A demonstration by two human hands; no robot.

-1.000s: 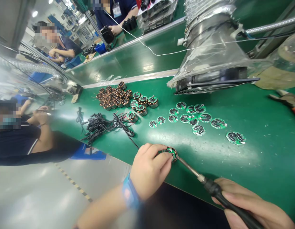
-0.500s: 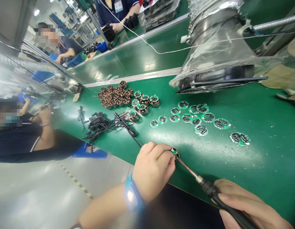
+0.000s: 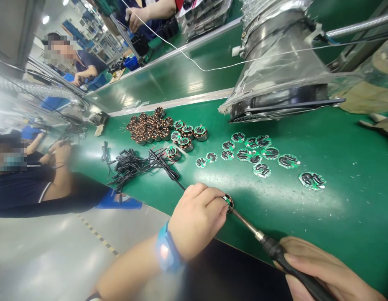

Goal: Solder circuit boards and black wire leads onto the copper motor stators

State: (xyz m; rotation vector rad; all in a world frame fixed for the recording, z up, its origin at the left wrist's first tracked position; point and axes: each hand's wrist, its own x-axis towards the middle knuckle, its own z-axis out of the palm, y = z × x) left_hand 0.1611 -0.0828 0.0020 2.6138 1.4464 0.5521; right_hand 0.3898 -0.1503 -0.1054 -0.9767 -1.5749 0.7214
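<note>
My left hand (image 3: pixel 198 219), with a blue band at the wrist, is closed round a motor stator (image 3: pixel 228 202) that carries a green circuit board; the fingers hide most of it. A black cable runs from under this hand toward the cable bundle. My right hand (image 3: pixel 319 267) grips the black handle of a soldering iron (image 3: pixel 271 248). The iron's metal tip meets the near right edge of the stator. Loose round circuit boards (image 3: pixel 262 169) with black patches lie beyond my hands.
Copper-wound stators (image 3: pixel 148 127) are heaped at the back left, several topped with boards (image 3: pixel 185 144). Black cables (image 3: pixel 128 167) lie nearer. A plastic-wrapped fume hood (image 3: pixel 275 83) hangs over the back right, pliers (image 3: pixel 377 123) at the right. Co-workers sit left and across the bench.
My view has shifted slightly. Both hands keep their hold, with the iron still at the stator. Across the bench, a co-worker's hand has lifted.
</note>
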